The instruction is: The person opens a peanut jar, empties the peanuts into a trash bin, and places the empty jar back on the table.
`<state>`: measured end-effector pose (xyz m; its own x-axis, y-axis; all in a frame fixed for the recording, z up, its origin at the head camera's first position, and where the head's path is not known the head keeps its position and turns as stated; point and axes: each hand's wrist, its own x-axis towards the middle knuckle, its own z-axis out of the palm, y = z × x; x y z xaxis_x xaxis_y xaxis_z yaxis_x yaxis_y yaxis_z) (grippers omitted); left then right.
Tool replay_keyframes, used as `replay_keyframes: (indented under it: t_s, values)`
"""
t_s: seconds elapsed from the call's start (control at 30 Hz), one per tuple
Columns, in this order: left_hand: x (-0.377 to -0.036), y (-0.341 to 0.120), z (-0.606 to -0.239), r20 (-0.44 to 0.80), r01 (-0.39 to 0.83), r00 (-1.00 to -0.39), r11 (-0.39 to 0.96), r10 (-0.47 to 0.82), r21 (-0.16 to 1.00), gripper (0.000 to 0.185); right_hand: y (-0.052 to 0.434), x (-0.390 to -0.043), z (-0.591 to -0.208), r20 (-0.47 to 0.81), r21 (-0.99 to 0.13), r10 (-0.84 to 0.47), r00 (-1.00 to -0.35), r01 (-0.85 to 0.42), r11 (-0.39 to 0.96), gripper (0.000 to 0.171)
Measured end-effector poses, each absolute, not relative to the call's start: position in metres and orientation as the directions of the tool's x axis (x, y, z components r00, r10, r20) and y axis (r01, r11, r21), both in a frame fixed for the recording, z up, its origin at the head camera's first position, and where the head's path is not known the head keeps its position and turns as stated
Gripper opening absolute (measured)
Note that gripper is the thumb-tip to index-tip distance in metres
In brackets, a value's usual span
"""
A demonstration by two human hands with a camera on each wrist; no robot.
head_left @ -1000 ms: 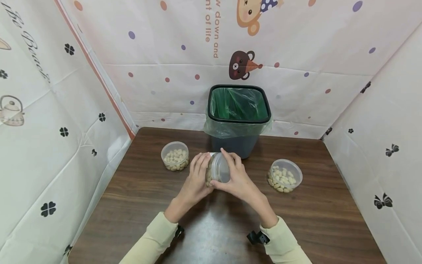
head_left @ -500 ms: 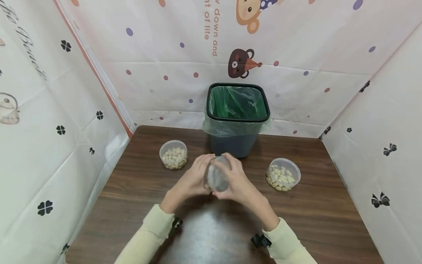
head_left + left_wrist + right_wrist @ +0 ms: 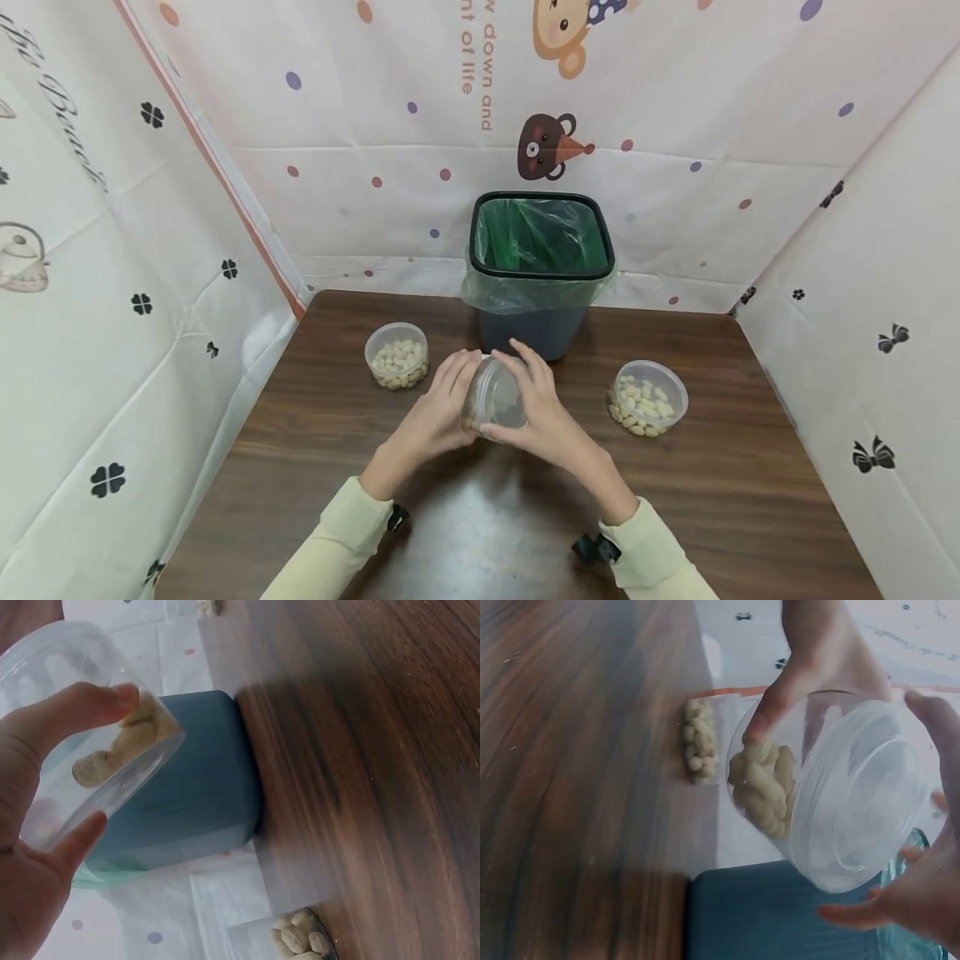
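A round clear plastic container point(image 3: 471, 408) with peanuts in their shells inside is held tilted on its side above the table, near its middle. My left hand point(image 3: 437, 414) grips its body, the thumb and fingers spread round the wall. The peanuts point(image 3: 761, 787) lie gathered toward the container's bottom. Its translucent lid point(image 3: 862, 799) faces right and sits on the rim. My right hand point(image 3: 546, 412) spans this lid, thumb at the lower edge and fingers at the upper edge in the head view, with one finger raised.
A dark bin point(image 3: 536, 329) with a green-tinted liner stands behind the hands. An open tub of peanuts point(image 3: 398, 357) is on the left of the wooden table point(image 3: 315, 467), another open tub point(image 3: 647, 398) on the right. Patterned cloth point(image 3: 360, 208) surrounds the table.
My right hand has turned about the lid, its fingers shifting along the edge. The container has tilted and dropped slightly lower, still in my left hand.
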<state>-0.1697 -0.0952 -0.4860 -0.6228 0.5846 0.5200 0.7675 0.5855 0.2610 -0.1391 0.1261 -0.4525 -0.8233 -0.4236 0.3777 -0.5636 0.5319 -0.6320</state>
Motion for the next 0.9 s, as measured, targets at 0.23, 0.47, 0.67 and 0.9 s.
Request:
replay_keyframes:
  t_s: [0.23,0.47,0.67,0.9]
  values:
    - [-0.167,-0.091,-0.485,0.560,0.767,-0.604,0.604,0.567,0.217,0.121,0.119,-0.135,-0.444,0.161,-0.804,-0.259,-0.952,-0.279,0.525,0.099]
    - [-0.167,-0.088,-0.484,0.586,0.778,-0.576,0.601,0.570,0.181,0.122,0.118,-0.134,-0.439,0.085,-0.822,-0.195,-0.977,-0.180,0.540,0.101]
    - [-0.166,-0.088,-0.483,0.579,0.774,-0.587,0.601,0.566,0.197,0.118,0.120,-0.136,-0.439,0.173,-0.791,-0.266,-0.948,-0.295,0.536,0.099]
    - [-0.165,-0.088,-0.482,0.564,0.768,-0.603,0.601,0.564,0.219,0.119,0.127,-0.137,-0.444,0.284,-0.710,-0.345,-0.895,-0.438,0.551,0.097]
